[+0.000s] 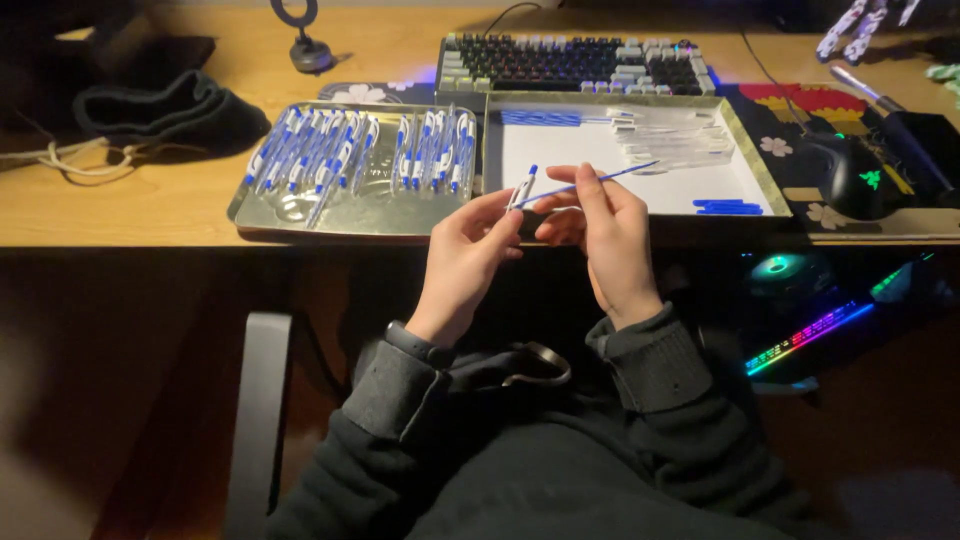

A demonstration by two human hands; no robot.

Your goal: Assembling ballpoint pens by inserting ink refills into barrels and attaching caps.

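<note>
Head view: left hand (465, 250) pinched a pen barrel (522, 188), right hand (605, 235) a thin blue refill (590, 184), both just above the bench (150, 205) edge. Parts looked light and slick, the refill bendy; best gripped mid-length. Left tray (300, 212) held finished pens (330, 150); right tray (752, 170) held clear barrels (675, 135) and refills

Counts: 2 hands, left hand (468, 250) and right hand (605, 235). 1 pen barrel (522, 187) in the left, 1 blue refill (590, 182) in the right. 2 trays on the desk (150, 205): left tray (345, 215) with assembled pens (340, 150), too packed for an exact count, roughly 20; right tray (765, 185) with 1 pile of clear barrels (675, 135) and 2 clusters of blue parts (728, 207), uncountable. 1 keyboard (575, 62), 1 mouse (850, 175).
</note>
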